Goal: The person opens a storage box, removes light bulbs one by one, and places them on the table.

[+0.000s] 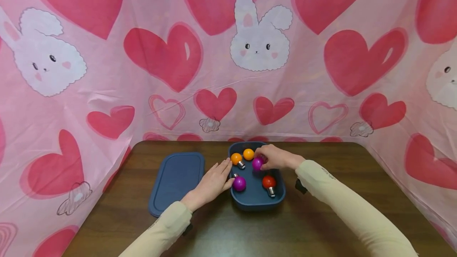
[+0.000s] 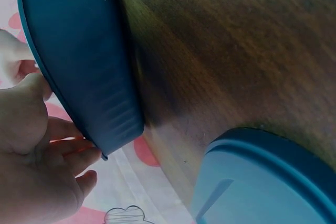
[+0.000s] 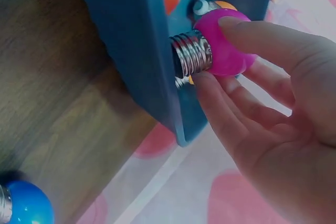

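The right hand (image 1: 274, 157) pinches a purple bulb (image 1: 258, 164) over the box (image 1: 254, 194), just toward 12 o'clock from the box's middle. Its thumb and fingers grasp the round globe, and in the right wrist view the bare metal screw base sticks out toward 9 o'clock, close by the box's wall. The left hand (image 1: 216, 177) lies at the box's 9 o'clock side; its fingers are extended and grasp no bulb, their tips touching the rim.

Inside the box, one orange bulb (image 1: 236, 158) lies at about 10 o'clock with its base toward 4, and another orange bulb (image 1: 248, 154) lies near 11. A second purple bulb (image 1: 239, 184) lies at 8 o'clock beside the left thumb, base toward 11. The red bulb (image 1: 269, 182) lies at 4 o'clock, base toward 5.

The lid (image 1: 177, 177) lies flat on the table (image 1: 303, 221) at 9 o'clock from the box, apart from it. A blue bulb (image 3: 30, 203) shows near 7 o'clock in the right wrist view. Pink cloth (image 1: 310, 80) with hearts and rabbits hangs behind, toward 12.
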A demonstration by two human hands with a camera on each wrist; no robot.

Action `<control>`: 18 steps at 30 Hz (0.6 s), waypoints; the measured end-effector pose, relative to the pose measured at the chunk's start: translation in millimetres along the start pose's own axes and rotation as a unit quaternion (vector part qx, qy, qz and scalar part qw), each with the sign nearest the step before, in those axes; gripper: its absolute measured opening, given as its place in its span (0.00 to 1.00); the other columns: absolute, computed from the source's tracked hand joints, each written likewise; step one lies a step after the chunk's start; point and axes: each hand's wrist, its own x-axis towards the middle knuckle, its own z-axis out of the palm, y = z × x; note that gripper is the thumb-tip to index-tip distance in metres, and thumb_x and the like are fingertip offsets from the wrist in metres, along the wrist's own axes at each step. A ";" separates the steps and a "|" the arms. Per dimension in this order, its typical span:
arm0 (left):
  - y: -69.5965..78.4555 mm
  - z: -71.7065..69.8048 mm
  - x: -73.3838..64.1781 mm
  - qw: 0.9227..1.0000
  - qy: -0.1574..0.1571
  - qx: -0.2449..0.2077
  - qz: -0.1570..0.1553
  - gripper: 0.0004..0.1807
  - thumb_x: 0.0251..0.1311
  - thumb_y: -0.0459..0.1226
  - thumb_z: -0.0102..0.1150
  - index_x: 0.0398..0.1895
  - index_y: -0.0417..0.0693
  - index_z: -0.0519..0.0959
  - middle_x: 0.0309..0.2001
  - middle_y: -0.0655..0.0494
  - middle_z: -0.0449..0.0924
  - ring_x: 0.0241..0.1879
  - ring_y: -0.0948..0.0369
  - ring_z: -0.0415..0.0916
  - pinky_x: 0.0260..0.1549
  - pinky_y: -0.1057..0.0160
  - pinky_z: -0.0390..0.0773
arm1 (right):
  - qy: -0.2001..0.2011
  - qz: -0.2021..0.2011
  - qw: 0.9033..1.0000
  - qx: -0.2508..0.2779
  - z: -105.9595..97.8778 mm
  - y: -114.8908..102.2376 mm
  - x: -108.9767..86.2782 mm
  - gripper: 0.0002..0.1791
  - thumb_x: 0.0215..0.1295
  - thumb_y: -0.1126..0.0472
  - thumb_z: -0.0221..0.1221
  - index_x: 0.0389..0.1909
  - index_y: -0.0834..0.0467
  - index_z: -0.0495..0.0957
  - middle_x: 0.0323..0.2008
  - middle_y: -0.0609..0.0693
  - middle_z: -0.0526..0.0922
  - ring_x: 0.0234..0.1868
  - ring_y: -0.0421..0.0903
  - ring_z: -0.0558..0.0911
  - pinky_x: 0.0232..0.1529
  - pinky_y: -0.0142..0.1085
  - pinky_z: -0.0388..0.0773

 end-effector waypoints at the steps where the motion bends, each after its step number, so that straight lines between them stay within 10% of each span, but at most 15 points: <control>1: 0.4 -0.4 -0.1 1.000 -0.001 -0.001 -0.001 0.32 0.61 0.49 0.46 0.61 0.36 0.61 0.62 0.43 0.60 0.61 0.52 0.59 0.58 0.52 0.57 | 0.004 -0.004 1.000 0.005 -1.8 -0.2 -1.4 0.22 0.49 0.60 0.64 0.46 0.60 0.73 0.39 0.49 0.76 0.37 0.44 0.74 0.37 0.33 0.76; 18: 0.1 0.5 -0.8 1.000 -0.003 0.007 0.000 0.32 0.61 0.49 0.46 0.62 0.37 0.61 0.63 0.43 0.59 0.60 0.52 0.60 0.58 0.51 0.58 | 0.090 0.024 0.994 0.050 -29.9 8.6 -26.2 0.23 0.47 0.60 0.66 0.45 0.57 0.72 0.39 0.48 0.77 0.36 0.44 0.77 0.33 0.32 0.78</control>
